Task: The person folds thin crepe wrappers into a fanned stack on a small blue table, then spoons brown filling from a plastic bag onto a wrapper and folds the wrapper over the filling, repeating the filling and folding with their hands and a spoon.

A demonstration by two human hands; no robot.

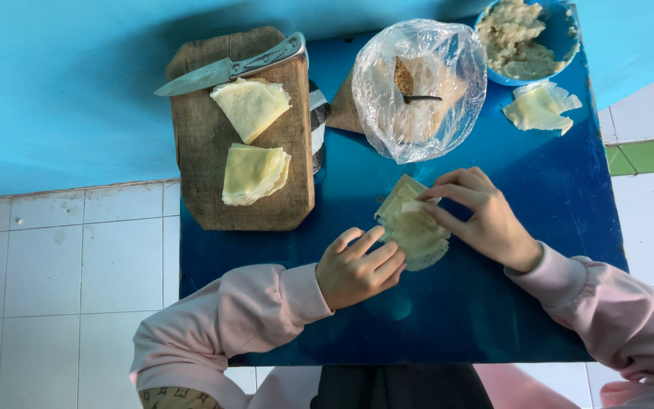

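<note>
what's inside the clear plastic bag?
Inside the bag: a spoon and a pale brownish mass, blurred by the plastic. What lies under the bag is hidden.
</note>
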